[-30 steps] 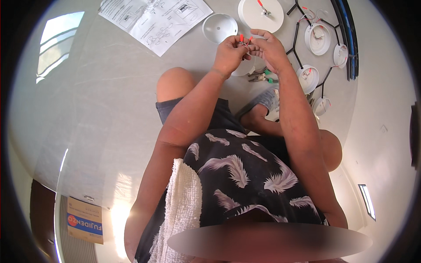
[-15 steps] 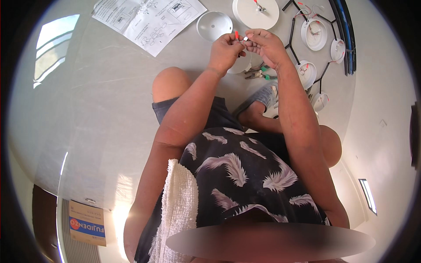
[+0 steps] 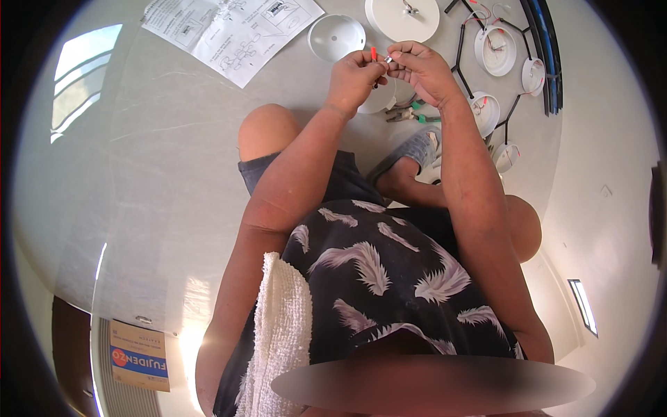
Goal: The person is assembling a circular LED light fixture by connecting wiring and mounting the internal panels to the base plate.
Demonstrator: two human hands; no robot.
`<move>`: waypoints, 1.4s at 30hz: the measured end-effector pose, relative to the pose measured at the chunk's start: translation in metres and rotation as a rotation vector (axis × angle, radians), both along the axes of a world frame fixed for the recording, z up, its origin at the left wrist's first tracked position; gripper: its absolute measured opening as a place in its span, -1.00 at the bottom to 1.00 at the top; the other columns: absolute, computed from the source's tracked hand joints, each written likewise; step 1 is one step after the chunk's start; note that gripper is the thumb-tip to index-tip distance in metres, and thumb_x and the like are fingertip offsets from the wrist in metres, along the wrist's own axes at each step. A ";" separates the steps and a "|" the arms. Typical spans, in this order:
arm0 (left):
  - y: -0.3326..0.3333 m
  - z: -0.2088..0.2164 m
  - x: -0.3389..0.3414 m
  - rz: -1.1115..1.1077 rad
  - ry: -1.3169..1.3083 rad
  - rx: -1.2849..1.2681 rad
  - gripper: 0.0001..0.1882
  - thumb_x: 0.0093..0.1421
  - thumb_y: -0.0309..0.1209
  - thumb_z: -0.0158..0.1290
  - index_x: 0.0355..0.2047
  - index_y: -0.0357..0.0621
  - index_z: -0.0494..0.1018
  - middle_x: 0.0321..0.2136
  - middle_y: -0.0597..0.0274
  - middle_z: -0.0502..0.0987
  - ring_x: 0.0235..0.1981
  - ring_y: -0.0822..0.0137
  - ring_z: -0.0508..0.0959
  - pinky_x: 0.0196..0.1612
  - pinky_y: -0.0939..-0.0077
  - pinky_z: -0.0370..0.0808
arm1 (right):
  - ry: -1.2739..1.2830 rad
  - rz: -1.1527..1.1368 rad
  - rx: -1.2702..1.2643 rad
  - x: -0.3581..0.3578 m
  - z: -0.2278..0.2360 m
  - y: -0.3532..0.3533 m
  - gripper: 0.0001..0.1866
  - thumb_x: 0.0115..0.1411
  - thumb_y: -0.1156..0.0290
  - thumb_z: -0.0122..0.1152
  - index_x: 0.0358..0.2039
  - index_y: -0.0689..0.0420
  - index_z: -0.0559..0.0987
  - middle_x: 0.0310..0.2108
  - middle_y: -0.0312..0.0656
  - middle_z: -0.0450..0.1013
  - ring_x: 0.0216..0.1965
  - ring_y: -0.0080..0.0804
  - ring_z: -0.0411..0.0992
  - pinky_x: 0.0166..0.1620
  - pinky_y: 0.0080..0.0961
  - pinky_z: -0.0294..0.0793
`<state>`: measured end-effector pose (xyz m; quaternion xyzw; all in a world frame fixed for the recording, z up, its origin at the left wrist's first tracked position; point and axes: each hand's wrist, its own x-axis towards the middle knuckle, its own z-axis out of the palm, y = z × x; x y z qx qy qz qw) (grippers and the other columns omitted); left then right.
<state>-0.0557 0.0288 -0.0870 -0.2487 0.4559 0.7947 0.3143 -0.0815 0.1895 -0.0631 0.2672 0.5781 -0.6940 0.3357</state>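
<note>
Above the floor my left hand [image 3: 352, 80] and my right hand [image 3: 425, 74] meet fingertip to fingertip. Between the left thumb and fingers is a small piece with a red tip [image 3: 374, 53] standing up; it looks like a sleeved wire end. The right thumb and forefinger pinch a tiny white piece [image 3: 388, 60], too small to name. Just below the fingers lies a round white disc [image 3: 379, 101], partly hidden by the left hand. Pliers [image 3: 401, 115] with green-marked handles rest close by, under the right wrist.
A printed instruction sheet [image 3: 240, 66] lies at the far left. Beyond my hands are a white bowl-shaped cover [image 3: 337, 37] and a large white disc [image 3: 401, 19]. To the right, black rods [image 3: 461, 52] join several white round lamp cups [image 3: 495, 51] with loose wires, beside black foam strips [image 3: 543, 55].
The white piece has come slightly nearer the left fingertips and shows less. Both hands keep their grips; the whole view has shifted a little.
</note>
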 end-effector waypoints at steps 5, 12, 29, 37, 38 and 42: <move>0.000 -0.004 0.001 -0.007 0.015 0.006 -0.86 0.05 -0.46 0.08 -0.39 -0.26 0.44 -0.51 0.25 0.51 -0.52 0.45 0.50 -0.43 0.62 0.35 | 0.004 0.013 -0.005 0.000 0.002 0.001 -0.81 0.15 0.48 0.10 -0.22 0.27 0.48 -0.33 -0.17 0.46 -0.30 -0.45 0.46 -0.18 -0.52 0.47; -0.001 -0.008 0.001 0.001 0.019 0.067 -0.82 0.07 -0.46 0.06 -0.31 -0.27 0.40 -0.47 0.23 0.53 -0.49 0.44 0.51 -0.41 0.62 0.36 | -0.004 0.022 0.000 -0.002 0.005 0.000 -0.79 0.15 0.47 0.10 -0.21 0.29 0.46 -0.32 -0.16 0.46 -0.27 -0.43 0.47 -0.16 -0.52 0.47; -0.001 -0.007 0.002 0.022 -0.030 0.040 -0.77 0.03 -0.52 0.06 -0.27 -0.29 0.39 -0.52 0.24 0.51 -0.53 0.46 0.52 -0.48 0.66 0.36 | 0.049 0.170 0.406 -0.022 0.014 -0.020 -0.75 0.09 0.38 0.10 -0.26 0.25 0.51 -0.42 -0.27 0.46 -0.44 -0.55 0.39 -0.32 -0.59 0.40; 0.001 -0.003 0.000 0.018 -0.026 0.032 -0.75 0.02 -0.51 0.06 -0.25 -0.30 0.39 -0.52 0.26 0.48 -0.54 0.47 0.51 -0.45 0.63 0.38 | 0.384 0.394 0.755 -0.057 0.027 -0.062 -0.68 0.04 0.30 0.10 -0.25 0.25 0.55 -0.42 -0.19 0.49 -0.46 -0.55 0.41 -0.31 -0.61 0.39; 0.000 -0.003 0.000 0.014 -0.029 0.029 -0.74 0.02 -0.51 0.06 -0.25 -0.30 0.38 -0.53 0.26 0.48 -0.54 0.47 0.51 -0.45 0.62 0.39 | 0.361 0.445 0.737 -0.061 0.028 -0.071 -0.68 0.05 0.31 0.10 -0.23 0.24 0.54 -0.41 -0.20 0.49 -0.43 -0.54 0.40 -0.29 -0.62 0.37; 0.001 -0.003 0.000 -0.005 -0.029 0.026 -0.74 0.01 -0.51 0.06 -0.26 -0.30 0.38 -0.54 0.26 0.47 -0.54 0.47 0.50 -0.43 0.61 0.41 | 0.399 0.597 0.719 -0.072 0.010 -0.087 -0.66 0.06 0.32 0.10 -0.18 0.23 0.53 -0.35 -0.18 0.50 -0.34 -0.47 0.43 -0.21 -0.59 0.38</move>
